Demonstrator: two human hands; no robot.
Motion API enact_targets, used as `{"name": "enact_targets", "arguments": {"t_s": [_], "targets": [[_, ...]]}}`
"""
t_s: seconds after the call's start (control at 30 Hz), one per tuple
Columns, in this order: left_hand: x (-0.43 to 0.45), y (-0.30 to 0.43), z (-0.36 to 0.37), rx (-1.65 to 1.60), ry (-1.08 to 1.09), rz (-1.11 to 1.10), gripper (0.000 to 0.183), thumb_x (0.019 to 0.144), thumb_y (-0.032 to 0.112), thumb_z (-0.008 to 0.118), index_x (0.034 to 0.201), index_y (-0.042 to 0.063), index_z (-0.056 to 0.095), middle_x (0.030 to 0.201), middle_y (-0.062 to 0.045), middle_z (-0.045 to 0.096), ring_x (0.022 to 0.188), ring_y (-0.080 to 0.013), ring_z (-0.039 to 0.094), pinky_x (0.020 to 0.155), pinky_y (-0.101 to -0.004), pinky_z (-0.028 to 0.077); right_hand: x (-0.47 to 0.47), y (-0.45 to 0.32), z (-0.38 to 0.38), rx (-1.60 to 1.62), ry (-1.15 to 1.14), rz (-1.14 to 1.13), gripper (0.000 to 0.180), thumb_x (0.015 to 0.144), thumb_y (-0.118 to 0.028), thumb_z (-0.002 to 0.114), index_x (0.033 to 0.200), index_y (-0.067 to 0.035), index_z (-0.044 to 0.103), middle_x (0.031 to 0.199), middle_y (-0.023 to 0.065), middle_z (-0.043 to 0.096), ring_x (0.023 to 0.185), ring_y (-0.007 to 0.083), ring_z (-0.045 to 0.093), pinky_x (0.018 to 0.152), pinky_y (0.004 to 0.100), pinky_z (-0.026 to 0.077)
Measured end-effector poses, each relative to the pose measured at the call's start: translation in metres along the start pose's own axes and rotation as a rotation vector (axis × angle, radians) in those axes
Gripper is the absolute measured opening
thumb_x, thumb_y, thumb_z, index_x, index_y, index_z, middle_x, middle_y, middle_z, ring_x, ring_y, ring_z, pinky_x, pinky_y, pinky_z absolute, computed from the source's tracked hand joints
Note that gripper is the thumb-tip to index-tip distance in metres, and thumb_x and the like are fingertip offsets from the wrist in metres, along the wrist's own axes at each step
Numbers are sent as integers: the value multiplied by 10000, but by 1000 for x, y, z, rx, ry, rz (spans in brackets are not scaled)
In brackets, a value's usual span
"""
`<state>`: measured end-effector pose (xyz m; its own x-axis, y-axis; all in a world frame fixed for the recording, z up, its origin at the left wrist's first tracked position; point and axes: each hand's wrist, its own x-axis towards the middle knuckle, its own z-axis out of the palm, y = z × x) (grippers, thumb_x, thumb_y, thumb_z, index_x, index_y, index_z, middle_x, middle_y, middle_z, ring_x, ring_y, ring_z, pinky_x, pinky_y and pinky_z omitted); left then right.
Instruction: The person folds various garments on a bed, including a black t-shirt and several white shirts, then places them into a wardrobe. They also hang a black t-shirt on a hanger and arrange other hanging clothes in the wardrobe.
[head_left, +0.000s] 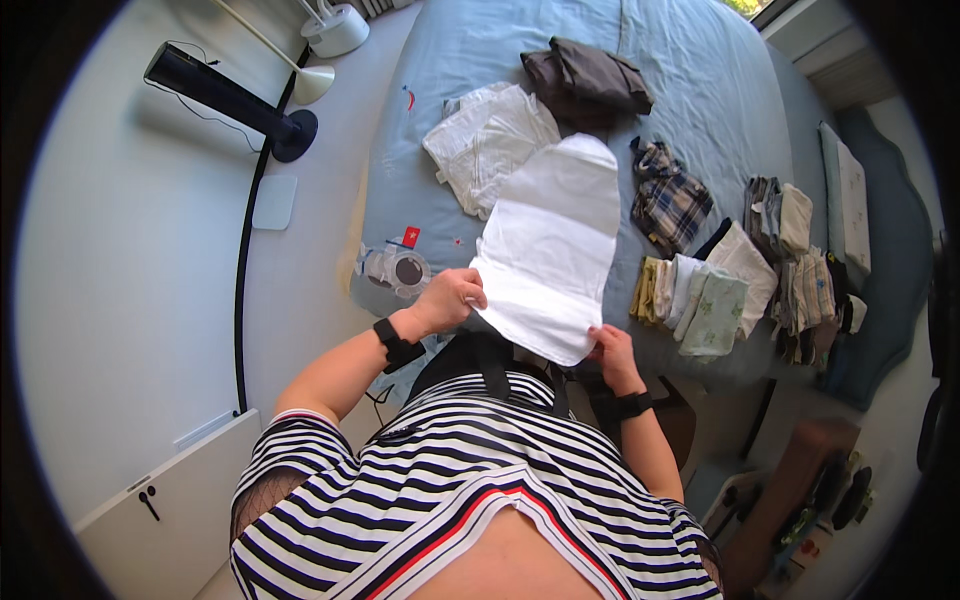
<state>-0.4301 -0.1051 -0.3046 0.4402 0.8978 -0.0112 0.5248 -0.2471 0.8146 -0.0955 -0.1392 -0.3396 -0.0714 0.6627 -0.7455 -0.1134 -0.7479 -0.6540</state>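
Observation:
Stretched between my two hands is a white cloth (555, 247) with rounded ends and crosswise fold creases. My left hand (450, 298) pinches its left edge, and my right hand (613, 356) grips the lower right edge. The cloth's far end reaches over the bed, close to a crumpled white garment (499, 139). Behind that lies a folded dark grey-brown garment (600, 75). To the right of the cloth rests a plaid garment (673, 196), loosely bunched.
Rows of folded clothes (712, 307) stand along the right part of the bed (705, 82). A padded headboard (889, 225) rises at far right. On the left are a black tower fan (217, 97), a lamp (311, 82) and a white door (180, 510).

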Motion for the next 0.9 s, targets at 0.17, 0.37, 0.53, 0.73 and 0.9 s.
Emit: {"name": "enact_targets", "arguments": {"t_s": [0.17,0.37,0.53,0.73,0.9], "targets": [[-34,-37,50,16,-239,-147,160,672,-18,613,719,106,702,797,-60,626,772,-269,628,685,-352,497,12,67,-13,-194,9,208,147,820,-171,635,703,-83,617,630,-19,541,558,94,521,523,245,460],[-34,-66,64,87,-422,-266,164,712,76,599,815,114,721,883,-107,649,841,-315,628,751,-390,507,33,93,-17,-364,15,243,148,795,-166,634,727,-35,628,615,12,554,503,134,517,495,296,475],[-7,-74,60,-113,-384,-505,222,750,112,607,944,62,701,915,-105,671,835,-243,644,766,-348,503,40,48,11,-498,54,-100,157,746,-122,583,707,28,611,558,-4,495,536,112,450,513,265,346],[65,-47,55,-1091,-263,-1053,716,777,254,727,1356,23,373,1048,-56,591,950,-190,580,829,-366,475,4,-36,103,-965,-272,-1002,106,646,-120,612,670,-17,596,876,94,585,803,288,585,685,379,504],[102,-17,61,-725,-323,-674,328,634,-44,634,955,7,596,880,-52,593,779,-150,539,698,-309,456,-41,-107,148,-1131,-586,-908,87,723,-113,621,754,-31,619,864,87,605,827,282,597,705,365,507]]}}
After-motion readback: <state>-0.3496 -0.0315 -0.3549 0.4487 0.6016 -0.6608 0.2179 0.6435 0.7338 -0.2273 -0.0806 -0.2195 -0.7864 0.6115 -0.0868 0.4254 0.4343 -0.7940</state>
